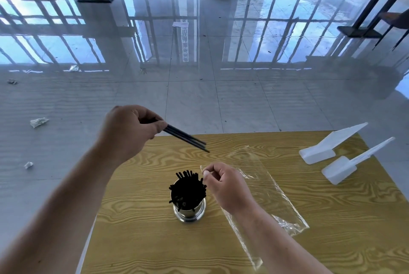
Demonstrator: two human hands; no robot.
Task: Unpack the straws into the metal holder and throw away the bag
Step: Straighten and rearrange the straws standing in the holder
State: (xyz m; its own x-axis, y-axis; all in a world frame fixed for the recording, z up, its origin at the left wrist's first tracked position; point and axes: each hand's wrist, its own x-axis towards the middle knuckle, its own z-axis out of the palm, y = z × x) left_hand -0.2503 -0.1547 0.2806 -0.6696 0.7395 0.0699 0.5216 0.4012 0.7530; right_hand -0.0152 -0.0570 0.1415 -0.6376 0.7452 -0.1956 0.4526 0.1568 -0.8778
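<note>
From my station I see the left hand [130, 132] clenched round a few black straws [188, 138], held over the table's [143, 240] far left edge; the right hand [225, 185] pinches an edge of the clear plastic bag [276, 191], which lies just right of the metal holder [189, 212]. The holder stands upright mid-table, packed with other straws [188, 187]; two white scoops [316, 154] lie far right.

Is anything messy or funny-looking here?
Yes: crumpled paper scraps litter the floor left of the table, where rubbish shouldn't be. The black straws in the metal holder lean every which way, some sunk lower.
</note>
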